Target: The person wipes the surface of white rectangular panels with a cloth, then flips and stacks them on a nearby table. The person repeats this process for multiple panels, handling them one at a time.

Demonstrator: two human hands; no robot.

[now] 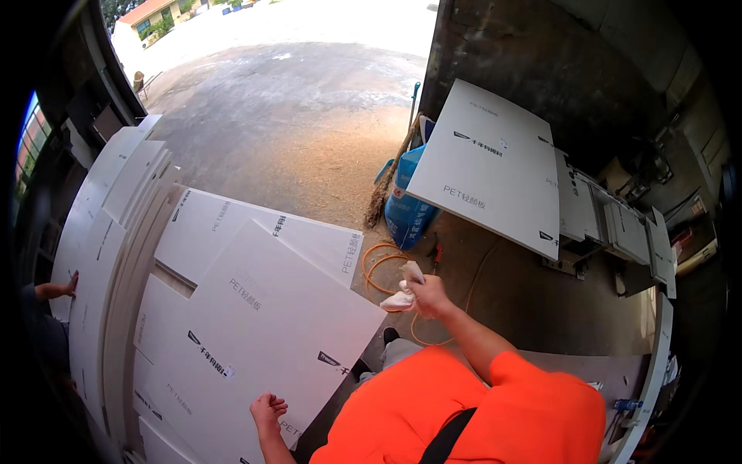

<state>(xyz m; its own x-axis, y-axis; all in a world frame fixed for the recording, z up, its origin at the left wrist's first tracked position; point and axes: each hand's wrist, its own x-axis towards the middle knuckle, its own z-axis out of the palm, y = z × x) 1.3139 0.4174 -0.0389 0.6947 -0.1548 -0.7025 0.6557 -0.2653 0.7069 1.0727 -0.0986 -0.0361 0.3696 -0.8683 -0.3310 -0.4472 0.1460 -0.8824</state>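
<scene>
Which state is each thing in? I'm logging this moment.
Left hand: fingers curled, resting on the top white panel.
Right hand: closed around a white cloth.
Top white panel: lying flat on a stack.
Orange hose: coiled on the floor.

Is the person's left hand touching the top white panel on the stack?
Touching. The head view shows the left hand curled on the near edge of the top white panel, with no gap visible.

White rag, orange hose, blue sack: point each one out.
white rag [402,294], head view, on the bunched cloth beside the right hand's fingers.
orange hose [375,267], head view, on the loop lying on the floor.
blue sack [408,213], head view, on its front face.
</scene>
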